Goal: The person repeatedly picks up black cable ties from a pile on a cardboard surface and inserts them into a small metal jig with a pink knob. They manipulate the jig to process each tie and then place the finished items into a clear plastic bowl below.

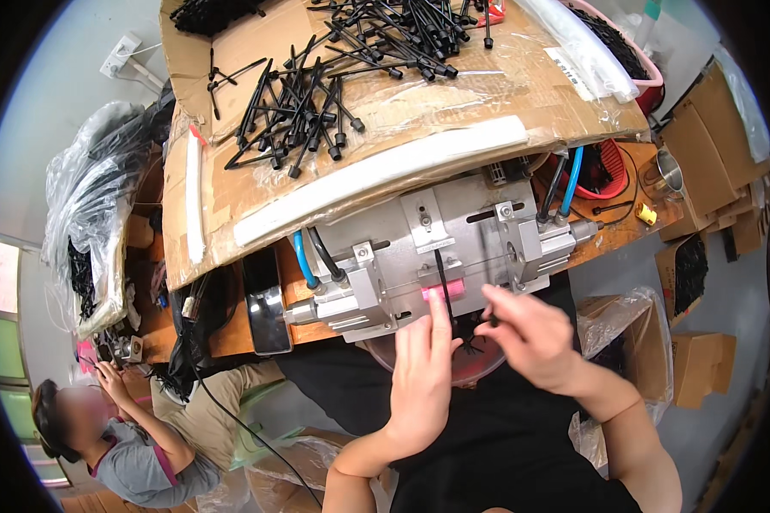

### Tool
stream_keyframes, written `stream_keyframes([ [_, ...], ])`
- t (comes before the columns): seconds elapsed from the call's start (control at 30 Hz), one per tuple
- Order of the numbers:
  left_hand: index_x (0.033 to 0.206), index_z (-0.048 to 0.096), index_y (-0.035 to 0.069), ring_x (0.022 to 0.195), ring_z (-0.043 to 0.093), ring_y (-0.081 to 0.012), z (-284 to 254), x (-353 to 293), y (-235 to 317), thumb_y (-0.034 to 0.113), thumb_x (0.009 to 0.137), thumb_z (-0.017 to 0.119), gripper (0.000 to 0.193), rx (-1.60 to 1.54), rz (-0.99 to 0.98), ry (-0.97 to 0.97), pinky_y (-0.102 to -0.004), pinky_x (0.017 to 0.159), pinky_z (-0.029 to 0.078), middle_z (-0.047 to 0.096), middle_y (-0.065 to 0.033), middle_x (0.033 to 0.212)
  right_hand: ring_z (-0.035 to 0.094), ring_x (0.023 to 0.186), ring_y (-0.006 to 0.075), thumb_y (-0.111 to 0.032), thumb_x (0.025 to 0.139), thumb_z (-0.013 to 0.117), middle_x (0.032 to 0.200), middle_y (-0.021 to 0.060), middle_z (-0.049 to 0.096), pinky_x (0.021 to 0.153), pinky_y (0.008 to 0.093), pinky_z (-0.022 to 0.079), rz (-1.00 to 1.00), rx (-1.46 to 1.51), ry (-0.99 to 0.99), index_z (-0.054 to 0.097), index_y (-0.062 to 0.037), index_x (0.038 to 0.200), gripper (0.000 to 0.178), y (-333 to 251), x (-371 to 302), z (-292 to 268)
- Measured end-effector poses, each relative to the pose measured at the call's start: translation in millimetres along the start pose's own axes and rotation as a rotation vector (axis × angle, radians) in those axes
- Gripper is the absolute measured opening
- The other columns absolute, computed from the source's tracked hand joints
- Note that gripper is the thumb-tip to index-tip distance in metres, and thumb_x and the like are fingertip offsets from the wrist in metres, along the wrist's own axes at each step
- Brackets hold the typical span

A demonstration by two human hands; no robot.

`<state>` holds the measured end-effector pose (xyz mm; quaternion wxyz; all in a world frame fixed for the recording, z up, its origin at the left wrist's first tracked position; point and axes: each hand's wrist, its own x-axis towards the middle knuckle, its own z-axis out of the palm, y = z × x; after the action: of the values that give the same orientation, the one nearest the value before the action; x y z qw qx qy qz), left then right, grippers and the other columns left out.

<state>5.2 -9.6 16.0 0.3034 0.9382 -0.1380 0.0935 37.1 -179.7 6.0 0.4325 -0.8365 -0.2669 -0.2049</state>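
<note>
A metal fixture (pixel 470 229) with two pneumatic cylinders stands at the table's front edge. In its middle, a thin black stem (pixel 443 278) runs from a metal bracket down across a pink block (pixel 450 288). My left hand (pixel 421 376) has its fingers stretched out, the index fingertip at the pink block just left of the stem. To its right, my right hand (pixel 532 335) is closed in a pinch on a small black piece, mostly hidden by the fingers. Below the fixture, partly behind my hands, sits a bowl (pixel 479 373) with black pieces in it.
Many black stemmed plastic parts (pixel 304 111) lie on the cardboard sheet (pixel 385 115) above the fixture. Blue air tubes (pixel 304 259) join the cylinders. A phone (pixel 267 308) lies left, a red basket (pixel 606 171) right. Another person (pixel 141 436) works at lower left.
</note>
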Motion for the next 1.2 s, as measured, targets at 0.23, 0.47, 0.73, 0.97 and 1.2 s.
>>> stream_keyframes([
  [0.23,0.145,0.038,-0.005,0.09,0.049,-0.0293,-19.5,-12.1,-8.5,-0.006,0.08,0.069,0.073,-0.035,-0.036,0.039,-0.0367,0.083,0.043,0.055,-0.0135,0.101,0.058,0.058,0.0169,-0.005,0.076,0.076,0.065,0.0049,0.055,0.051,0.0313,0.046,-0.031,-0.116,-0.135,0.055,0.0043,0.131,0.06,7.9,-15.7,43.2],
  [0.47,0.144,0.042,-0.001,0.091,0.05,-0.0285,-40.7,-13.5,-21.4,-0.005,0.08,0.069,0.07,-0.04,-0.077,0.065,-0.037,0.083,0.044,0.054,-0.0128,0.1,0.062,0.064,0.0187,-0.013,0.075,0.079,0.075,0.006,0.061,0.053,0.0318,0.049,-0.004,-0.149,-0.212,0.056,-0.0008,0.133,0.063,-5.4,-2.1,31.8],
  [0.73,0.11,0.06,0.001,0.098,0.055,-0.0382,-130.0,121.4,-108.3,0.0,0.087,0.062,0.023,0.145,-0.001,0.381,-0.0434,0.085,0.044,0.055,-0.0188,0.1,0.064,0.071,0.0243,-0.012,0.079,0.072,0.092,0.0073,0.062,0.055,0.0356,0.051,-0.415,-0.411,-0.017,0.065,-0.0057,0.104,0.027,-16.3,187.7,51.8],
  [0.97,0.092,0.061,0.0,0.091,0.059,-0.0383,-109.3,194.2,-117.9,0.017,0.074,0.081,0.031,0.116,0.018,0.166,-0.0447,0.081,0.049,0.061,-0.0204,0.096,0.062,0.09,0.0293,-0.015,0.08,0.07,0.092,0.0084,0.058,0.074,0.0403,0.052,-0.468,-0.532,-0.395,0.062,-0.0058,0.087,0.014,40.1,272.5,45.9],
  [1.2,0.092,0.059,0.002,0.092,0.058,-0.0362,-93.8,202.4,-89.9,0.015,0.076,0.078,0.028,0.053,0.072,0.068,-0.0432,0.079,0.048,0.057,-0.0159,0.094,0.062,0.083,0.0281,0.001,0.079,0.068,0.092,0.0078,0.06,0.072,0.0363,0.05,-0.356,-0.287,-0.319,0.063,-0.0025,0.089,0.012,95.3,237.7,-42.2],
])
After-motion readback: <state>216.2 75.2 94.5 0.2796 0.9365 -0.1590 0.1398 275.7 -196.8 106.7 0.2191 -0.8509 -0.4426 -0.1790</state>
